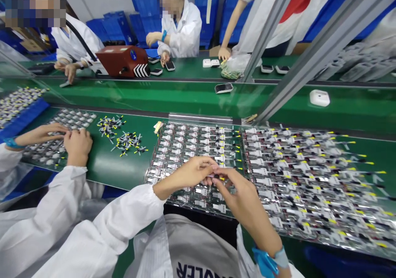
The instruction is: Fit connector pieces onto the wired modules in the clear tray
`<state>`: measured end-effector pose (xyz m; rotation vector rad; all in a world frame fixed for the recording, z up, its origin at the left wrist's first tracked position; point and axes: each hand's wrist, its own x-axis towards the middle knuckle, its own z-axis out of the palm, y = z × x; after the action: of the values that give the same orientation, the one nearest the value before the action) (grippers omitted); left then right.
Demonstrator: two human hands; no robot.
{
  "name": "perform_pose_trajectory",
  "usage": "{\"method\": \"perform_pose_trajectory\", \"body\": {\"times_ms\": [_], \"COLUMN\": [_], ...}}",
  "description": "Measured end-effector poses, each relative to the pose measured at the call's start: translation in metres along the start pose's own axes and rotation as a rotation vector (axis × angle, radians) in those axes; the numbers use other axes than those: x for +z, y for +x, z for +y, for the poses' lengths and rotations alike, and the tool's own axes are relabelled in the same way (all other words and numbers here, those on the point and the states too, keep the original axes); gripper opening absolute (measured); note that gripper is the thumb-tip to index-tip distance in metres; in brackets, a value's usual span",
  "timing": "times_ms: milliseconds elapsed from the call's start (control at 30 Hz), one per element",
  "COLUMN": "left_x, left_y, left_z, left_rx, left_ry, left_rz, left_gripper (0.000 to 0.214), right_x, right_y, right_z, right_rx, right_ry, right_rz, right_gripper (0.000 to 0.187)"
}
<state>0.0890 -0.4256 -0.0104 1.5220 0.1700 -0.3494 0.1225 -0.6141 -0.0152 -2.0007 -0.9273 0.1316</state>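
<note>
My left hand point(198, 171) and my right hand point(236, 185) meet above a clear plastic tray point(148, 175) filled with rows of small white-and-silver parts. Their fingertips pinch a small part with a yellow tip point(221, 178); most of it is hidden by the fingers, so its kind does not show. Along the tray's right side, dark pieces with yellow tips stick out of the parts. To the right lies a second tray of parts point(297, 175), with yellow-tipped pieces across all its rows. A blue wrist strap point(265, 262) is round my right wrist.
Two piles of loose yellow-tipped pieces point(128, 143) lie left of my tray. A co-worker's hands point(77, 146) work over another tray at the left. Beyond runs a green conveyor belt point(185, 98) carrying white devices point(319, 98). A metal post point(309, 59) slants across the right; other people sit opposite.
</note>
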Motion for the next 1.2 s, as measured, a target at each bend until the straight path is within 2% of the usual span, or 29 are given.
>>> {"method": "perform_pose_trajectory", "body": {"times_ms": [133,233,300,400,500,600,733,900,1100,1200], "left_x": [-0.005,-0.01,-0.014,-0.022,-0.03,-0.034,-0.037,-0.042,-0.045,-0.045], "left_y": [-0.001,-0.006,-0.009,-0.012,-0.012,-0.01,-0.005,-0.002,0.0,0.0], "left_z": [-0.007,-0.009,-0.009,-0.012,-0.019,-0.024,-0.024,-0.021,-0.021,-0.023], "left_rx": [-0.005,0.016,0.09,0.245,0.36,0.468,0.552,0.657,0.62,0.633], "left_ry": [-0.099,-0.018,0.213,0.833,1.331,1.537,1.629,1.595,1.601,1.55], "left_rz": [0.036,-0.007,0.02,0.071,-0.059,-0.171,-0.226,-0.277,-0.321,-0.3], "left_gripper": [0.022,0.022,0.022,0.029,0.034,0.04,0.031,0.028,0.032,0.029], "right_x": [0.0,0.0,0.002,0.004,0.004,0.005,0.011,0.021,0.029,0.031], "right_y": [0.004,0.005,0.005,0.002,0.0,-0.001,-0.002,-0.001,-0.001,-0.001], "right_z": [0.002,0.005,0.008,0.014,0.019,0.022,0.026,0.028,0.03,0.031], "right_rx": [0.025,0.072,0.131,0.235,0.283,0.269,0.237,0.243,0.258,0.277], "right_ry": [-0.013,-0.001,0.001,-0.015,-0.032,-0.048,-0.086,-0.123,-0.14,-0.143], "right_rz": [-0.024,-0.024,-0.009,0.025,0.013,-0.017,-0.043,-0.076,-0.077,-0.082], "right_gripper": [0.021,0.018,0.017,0.016,0.02,0.025,0.03,0.032,0.028,0.026]}}
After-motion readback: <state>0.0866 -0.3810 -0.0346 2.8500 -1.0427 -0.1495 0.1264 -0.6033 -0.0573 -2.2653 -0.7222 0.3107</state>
